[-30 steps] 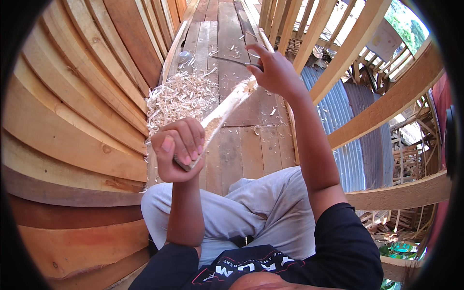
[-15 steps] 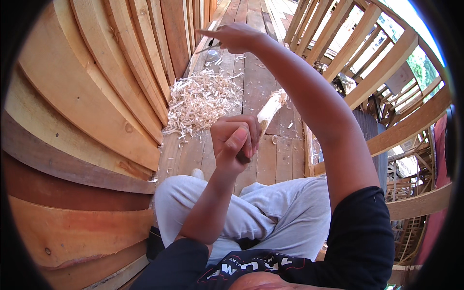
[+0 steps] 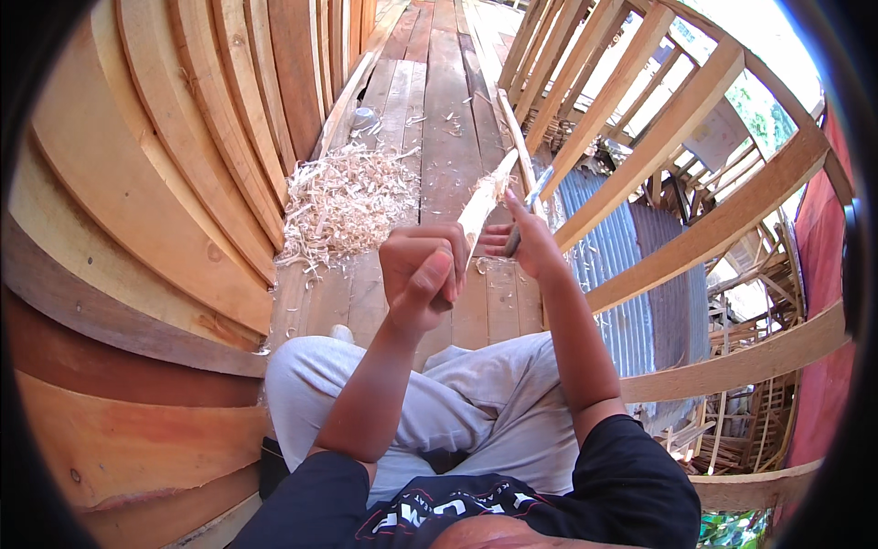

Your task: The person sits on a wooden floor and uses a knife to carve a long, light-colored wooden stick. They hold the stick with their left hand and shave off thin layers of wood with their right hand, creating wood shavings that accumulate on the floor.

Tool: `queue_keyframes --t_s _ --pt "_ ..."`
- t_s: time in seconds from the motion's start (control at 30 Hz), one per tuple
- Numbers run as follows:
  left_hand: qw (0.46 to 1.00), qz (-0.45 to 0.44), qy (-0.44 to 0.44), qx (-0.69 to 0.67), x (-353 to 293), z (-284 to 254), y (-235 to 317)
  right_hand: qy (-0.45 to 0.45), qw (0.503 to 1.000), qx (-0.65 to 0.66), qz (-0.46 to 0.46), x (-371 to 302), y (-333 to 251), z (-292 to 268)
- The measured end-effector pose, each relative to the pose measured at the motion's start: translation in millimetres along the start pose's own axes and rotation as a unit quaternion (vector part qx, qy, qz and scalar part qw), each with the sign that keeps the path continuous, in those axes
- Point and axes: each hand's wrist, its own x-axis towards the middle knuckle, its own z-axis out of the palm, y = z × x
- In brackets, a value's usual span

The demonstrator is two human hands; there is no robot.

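L hand (image 3: 421, 274) was fisted round the near end of a pale stick (image 3: 479, 209), which slanted up & away past R hand (image 3: 531, 240). R hand held a knife (image 3: 541, 188), blade pointing away, just beside the stick; couldn't tell if they touched. Pile of shavings (image 3: 343, 201) lay on plank floor (image 3: 448, 101) beyond & left of L hand, w/ small grey container (image 3: 364, 119) beyond that. Tall boards (image 3: 137, 220) stood well left of L hand; wooden railing (image 3: 700, 151) ran right of R hand, corrugated sheet (image 3: 594, 265) showing thru. Grey trousers (image 3: 412, 403), legs crossed, were nearer the body than both hands.
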Motion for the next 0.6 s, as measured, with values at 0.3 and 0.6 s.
queue_keyframes --t_s 0.3,0.6 --pt "0.931 0.113 -0.284 0.197 -22 62 -34 -0.164 0.983 0.087 -0.015 30 19 -23" --pt "0.8 0.021 -0.452 0.393 -87 46 -120 -0.256 0.94 0.019 -0.223 60 3 -37"
